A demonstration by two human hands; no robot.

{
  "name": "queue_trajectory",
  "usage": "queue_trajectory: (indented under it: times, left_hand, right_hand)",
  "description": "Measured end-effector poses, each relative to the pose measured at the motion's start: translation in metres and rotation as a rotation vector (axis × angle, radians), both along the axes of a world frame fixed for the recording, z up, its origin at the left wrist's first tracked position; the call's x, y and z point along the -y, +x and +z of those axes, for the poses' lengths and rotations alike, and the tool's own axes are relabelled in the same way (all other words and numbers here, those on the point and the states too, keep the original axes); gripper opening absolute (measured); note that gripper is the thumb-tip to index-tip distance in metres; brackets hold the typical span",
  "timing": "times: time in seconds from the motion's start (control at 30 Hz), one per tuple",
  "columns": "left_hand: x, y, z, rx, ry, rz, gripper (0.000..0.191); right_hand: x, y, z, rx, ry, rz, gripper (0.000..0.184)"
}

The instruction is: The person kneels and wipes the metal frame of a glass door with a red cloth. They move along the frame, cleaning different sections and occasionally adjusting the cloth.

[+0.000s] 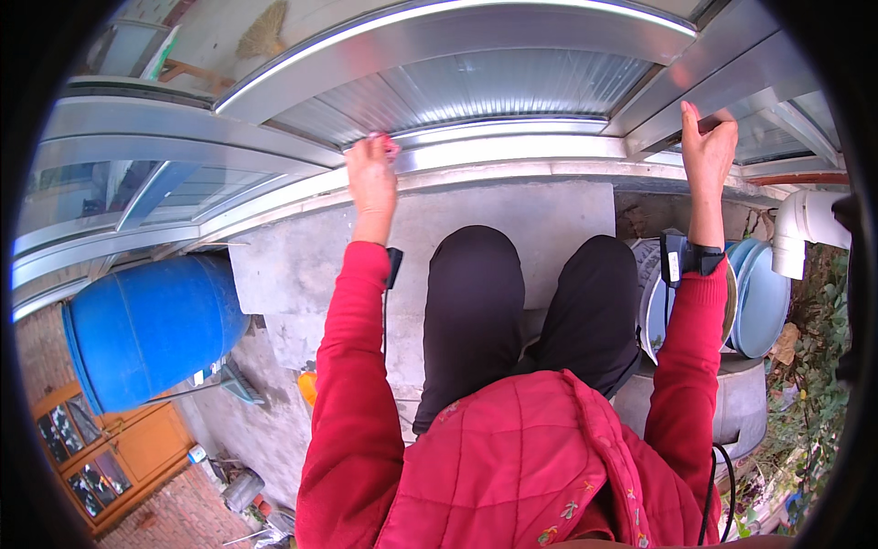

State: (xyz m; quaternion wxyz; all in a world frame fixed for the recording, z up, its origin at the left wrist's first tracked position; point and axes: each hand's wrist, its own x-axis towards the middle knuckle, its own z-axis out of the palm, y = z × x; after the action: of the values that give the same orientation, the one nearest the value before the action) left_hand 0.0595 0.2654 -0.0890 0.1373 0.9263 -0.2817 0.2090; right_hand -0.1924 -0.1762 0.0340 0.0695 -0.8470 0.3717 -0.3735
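Note:
My left hand (372,175) is closed around a crumpled pink cloth (388,147) and presses it against the lower left corner of a metal door panel (466,86) with ribbed glazing. On the right, my right hand (708,141) grips the edge of the metal frame (686,103), its thumb pointing up and its fingers partly hidden behind the edge. A pale sill (507,156) runs beneath the panel between both hands.
Concrete steps (425,226) lie below the sill, before my knees. A blue plastic barrel (158,322) lies at the left, with a broom head (240,384) nearby. Buckets (758,295) and a white elbow pipe (799,223) are at the right, beside plants.

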Motion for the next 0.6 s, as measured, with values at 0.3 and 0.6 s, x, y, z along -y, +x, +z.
queue_trajectory:
  times: [0.3, 0.6]
  left_hand:
    - [0.02, 0.002, -0.009, -0.047, -0.15, 0.15, 0.014]
    - [0.114, -0.057, 0.0, -0.254, -0.233, -0.17, 0.026]
  right_hand:
    - [-0.002, 0.003, -0.002, 0.081, -0.025, 0.058, 0.045]
    - [-0.003, 0.004, -0.003, 0.106, 0.037, 0.056, 0.044]
